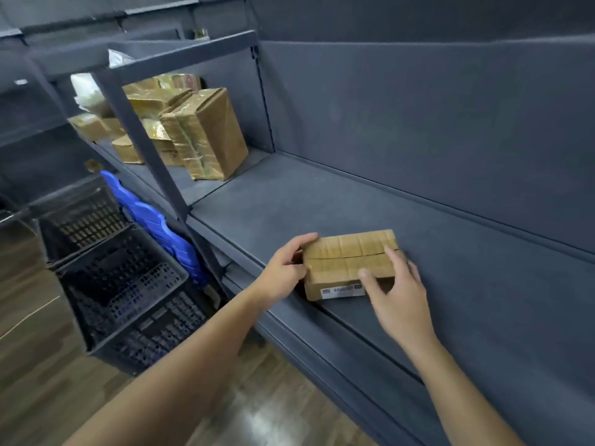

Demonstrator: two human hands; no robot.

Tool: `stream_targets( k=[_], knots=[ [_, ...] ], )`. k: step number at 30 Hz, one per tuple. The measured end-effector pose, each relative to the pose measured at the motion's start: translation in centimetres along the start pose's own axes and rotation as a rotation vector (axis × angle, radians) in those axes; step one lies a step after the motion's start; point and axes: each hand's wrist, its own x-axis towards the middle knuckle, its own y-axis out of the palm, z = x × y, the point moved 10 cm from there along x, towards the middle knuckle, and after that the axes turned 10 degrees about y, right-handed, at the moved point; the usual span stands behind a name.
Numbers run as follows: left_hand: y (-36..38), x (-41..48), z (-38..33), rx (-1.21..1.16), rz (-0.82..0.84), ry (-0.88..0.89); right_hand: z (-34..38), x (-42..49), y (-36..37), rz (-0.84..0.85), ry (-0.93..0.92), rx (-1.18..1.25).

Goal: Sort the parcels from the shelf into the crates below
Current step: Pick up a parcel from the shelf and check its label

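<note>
A small brown cardboard parcel, taped over and bearing a white label on its near side, sits near the front edge of the dark grey shelf. My left hand grips the parcel's left end, fingers curled over the top corner. My right hand holds its right end, thumb on the front face and fingers over the top. Black slatted crates stand on the floor below and to the left of the shelf.
Several more taped brown parcels are piled in the shelf bay to the left, behind a dark upright post. Blue plastic pieces lean between crates and shelving. A wooden floor lies below.
</note>
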Motion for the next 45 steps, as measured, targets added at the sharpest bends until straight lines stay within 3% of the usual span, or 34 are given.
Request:
stream_targets(
  k=[3,7,12,15,17,21,27,31,36,39,42,45],
  knots=[
    [-1.0,2.5,-1.3,-0.166,0.068,0.105,-0.6,0.4,-0.2,0.080,0.019,0.027],
    [-2.2,6.5,-5.2,-0.445,0.099,0.134,-0.4,1.6,-1.9,0.002,0.011,0.081],
    [-2.3,10.3,-10.8,-0.270,-0.040,0.176,2.1,0.7,-0.4,-0.061,0.013,0.412],
    [-1.8,10.7,-11.1,-0.443,-0.048,0.177,3.6,0.0,1.8,-0.038,0.037,0.617],
    [-1.9,10.8,-10.5,-0.492,-0.069,0.163,4.4,-0.8,3.2,-0.046,0.034,0.617],
    [-1.2,10.5,-10.0,-0.494,0.036,0.132,6.2,-2.9,4.6,-0.152,-0.066,0.599],
    [-0.9,10.1,-8.1,-0.591,0.066,0.032,6.2,-4.0,5.7,-0.303,-0.044,0.651],
    [1.5,6.0,-6.0,-0.594,0.290,0.046,5.8,-3.8,4.3,-0.475,-0.006,0.813],
    [-0.7,4.9,-3.4,-0.660,0.079,0.097,6.4,-2.9,3.4,-0.481,-0.007,0.800],
    [-2.9,6.9,-4.0,-0.599,0.118,0.110,4.6,-2.7,-0.1,-0.574,0.015,0.930],
    [-4.8,8.8,-4.1,-0.563,0.101,0.092,4.2,-1.3,-1.6,-0.411,0.068,0.830],
    [-6.4,9.7,-3.3,-0.648,-0.176,0.046,4.3,-0.6,-0.3,-0.275,0.114,0.711]
  ],
)
